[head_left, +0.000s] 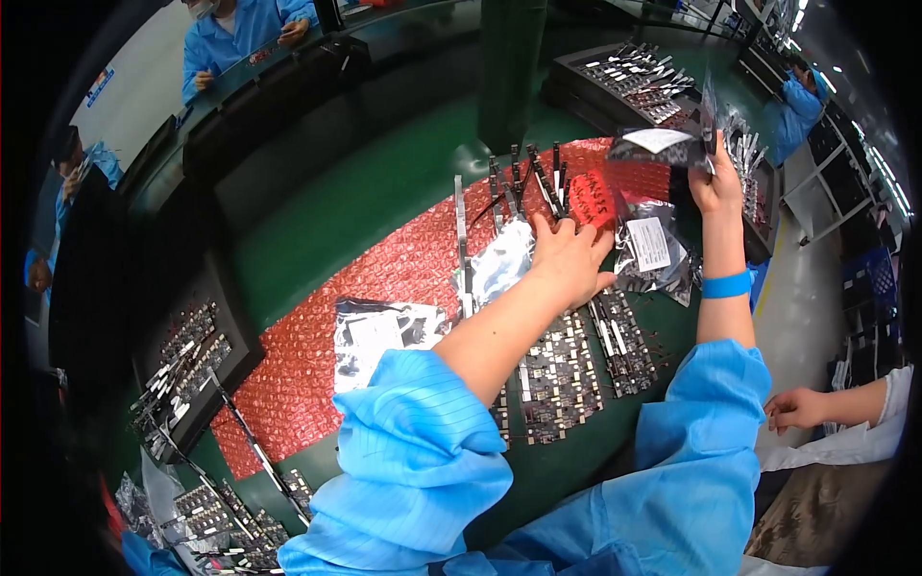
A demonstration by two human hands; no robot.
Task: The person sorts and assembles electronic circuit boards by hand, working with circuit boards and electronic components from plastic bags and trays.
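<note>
My right hand (718, 182), with a blue band at its wrist, is raised and pinches the edge of a dark anti-static bag (629, 152) with a white label. Lower down, my left hand (569, 261) reaches forward, palm down and fingers apart, over circuit board strips (557, 379). Its fingertips are beside a silver bag (504, 254) and a red tag (591, 199) with black handwriting. Another labelled anti-static bag (663, 252) lies right of my left hand. Further strips stand out beyond the fingers, on red bubble wrap (384, 264).
A silver bag (370, 336) lies on the bubble wrap at left. Black trays of board strips stand at left (226, 360) and far right (586, 82). A dark green post (512, 72) rises behind. Another person's hand (797, 410) is at right; people in blue work across the table.
</note>
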